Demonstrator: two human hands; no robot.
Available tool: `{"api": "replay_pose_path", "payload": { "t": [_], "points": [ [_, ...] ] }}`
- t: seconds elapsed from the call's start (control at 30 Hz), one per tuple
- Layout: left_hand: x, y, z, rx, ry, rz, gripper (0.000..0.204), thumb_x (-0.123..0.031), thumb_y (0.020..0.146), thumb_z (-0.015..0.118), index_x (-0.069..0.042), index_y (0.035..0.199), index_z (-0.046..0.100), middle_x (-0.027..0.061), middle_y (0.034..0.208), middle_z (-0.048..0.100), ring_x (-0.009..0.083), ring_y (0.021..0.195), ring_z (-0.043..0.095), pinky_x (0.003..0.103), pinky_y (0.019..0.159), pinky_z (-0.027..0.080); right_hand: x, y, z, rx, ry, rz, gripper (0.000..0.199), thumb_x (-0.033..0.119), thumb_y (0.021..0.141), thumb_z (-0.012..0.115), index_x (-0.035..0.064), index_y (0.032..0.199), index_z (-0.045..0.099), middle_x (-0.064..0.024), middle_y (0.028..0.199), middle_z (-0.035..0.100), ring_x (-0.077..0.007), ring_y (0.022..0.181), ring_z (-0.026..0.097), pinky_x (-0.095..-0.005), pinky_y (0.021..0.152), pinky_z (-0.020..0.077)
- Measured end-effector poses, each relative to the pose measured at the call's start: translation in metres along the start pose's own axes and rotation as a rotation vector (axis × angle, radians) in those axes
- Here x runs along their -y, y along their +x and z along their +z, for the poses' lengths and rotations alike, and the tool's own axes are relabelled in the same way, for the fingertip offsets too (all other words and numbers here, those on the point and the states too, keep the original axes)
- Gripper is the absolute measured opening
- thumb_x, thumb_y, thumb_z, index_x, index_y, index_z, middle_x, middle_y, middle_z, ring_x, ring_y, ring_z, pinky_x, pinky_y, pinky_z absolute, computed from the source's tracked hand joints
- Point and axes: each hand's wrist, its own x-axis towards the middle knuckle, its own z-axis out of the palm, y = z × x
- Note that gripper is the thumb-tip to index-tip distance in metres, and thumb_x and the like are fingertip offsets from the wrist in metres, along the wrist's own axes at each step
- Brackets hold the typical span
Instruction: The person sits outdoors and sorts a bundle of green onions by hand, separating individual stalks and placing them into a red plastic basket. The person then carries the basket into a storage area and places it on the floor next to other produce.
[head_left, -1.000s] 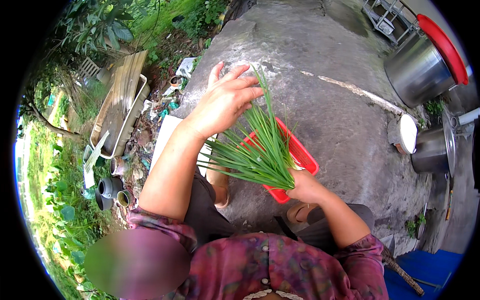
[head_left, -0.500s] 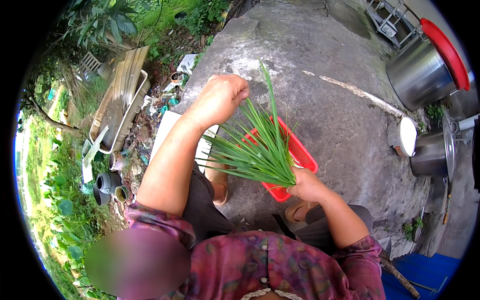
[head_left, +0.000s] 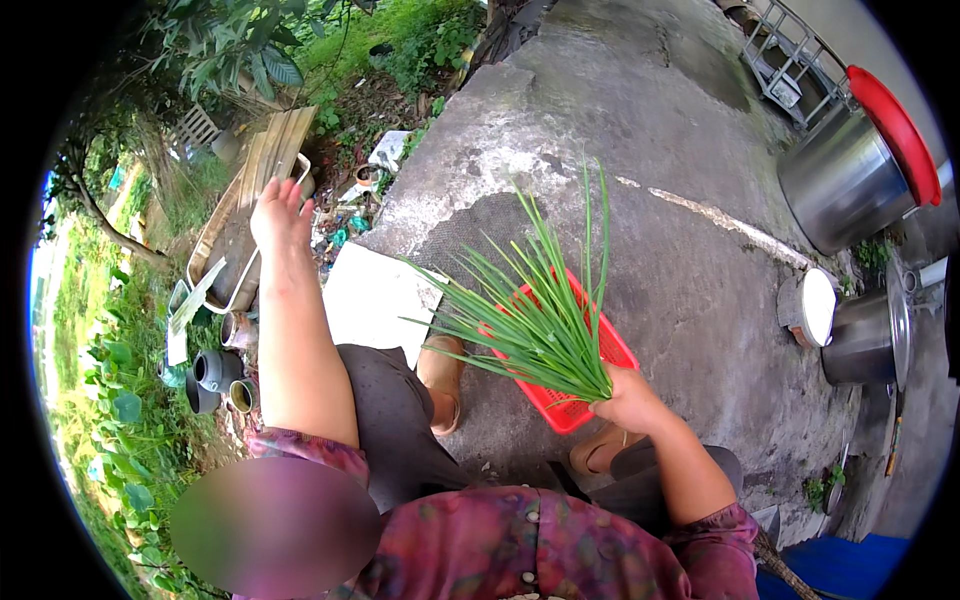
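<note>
My right hand (head_left: 630,400) is closed round the lower end of a bunch of scallions (head_left: 545,335). Their long green leaves fan out up and to the left, over a red plastic basket (head_left: 612,345) that stands on the ground between my feet. The leaves hide much of the basket's inside. Out to the left, my left hand (head_left: 282,215) is raised with its fingers spread, near the heap of litter. I see nothing in it. A white sheet or board (head_left: 375,300) lies on the ground beside my left shoe.
Left of the concrete floor (head_left: 700,250) are a long discoloured tub (head_left: 215,225), several pots (head_left: 215,370) and scattered litter. At right stand a large steel pot (head_left: 845,185) with a red basin (head_left: 893,130) on it, a white-topped bucket (head_left: 815,305) and another steel pot (head_left: 865,335).
My left hand has moved away from the scallion leaves to the far left, and its fingers have opened. The right hand still holds the bunch, slightly lower and further right in view.
</note>
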Motion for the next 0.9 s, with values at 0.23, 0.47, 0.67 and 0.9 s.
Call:
{"api": "replay_pose_path", "payload": {
  "t": [0.23,0.47,0.67,0.9],
  "points": [
    [0.018,-0.101,0.056,1.069,0.865,1.096,0.052,-0.006,0.069,0.071,-0.017,0.119,0.06,0.009,0.127,0.053,0.0291,0.126,0.04,0.039,0.103,0.034,-0.002,0.012,0.003,0.011,-0.105,-0.01,0.043,0.004,0.065,0.064,0.0027,0.107,0.054,-0.0193,0.091,0.062,-0.0344,0.089,0.061,-0.0392,0.076,0.0469],
    [0.02,-0.164,0.06,1.411,1.292,1.023,0.098,-0.012,0.057,0.08,-0.025,0.141,0.031,0.0142,0.149,0.021,0.034,0.139,0.015,0.052,0.11,0.014,-0.014,0.011,0.004,0.0,-0.19,-0.009,0.041,0.008,0.066,0.065,0.0012,0.104,0.053,-0.0241,0.088,0.061,-0.0416,0.087,0.059,-0.0455,0.073,0.0466],
    [-0.007,-0.158,0.063,1.095,0.831,1.141,0.108,-0.02,0.052,0.083,-0.011,0.143,0.025,0.0178,0.15,0.018,0.0362,0.139,0.012,0.05,0.111,0.011,-0.018,0.013,0.0,0.038,-0.103,0.088,0.035,0.008,0.066,0.062,-0.001,0.099,0.054,-0.0252,0.087,0.061,-0.0415,0.087,0.059,-0.0458,0.073,0.0462],
    [0.057,-0.215,0.054,1.645,1.407,1.194,0.091,-0.015,0.054,0.081,-0.031,0.135,0.042,0.0077,0.15,0.022,0.033,0.139,0.016,0.059,0.109,0.009,-0.006,0.008,-0.003,0.052,-0.456,0.075,0.026,0.006,0.071,0.055,-0.0014,0.096,0.055,-0.0245,0.084,0.062,-0.0411,0.085,0.06,-0.0486,0.073,0.0457]
  ]
}}
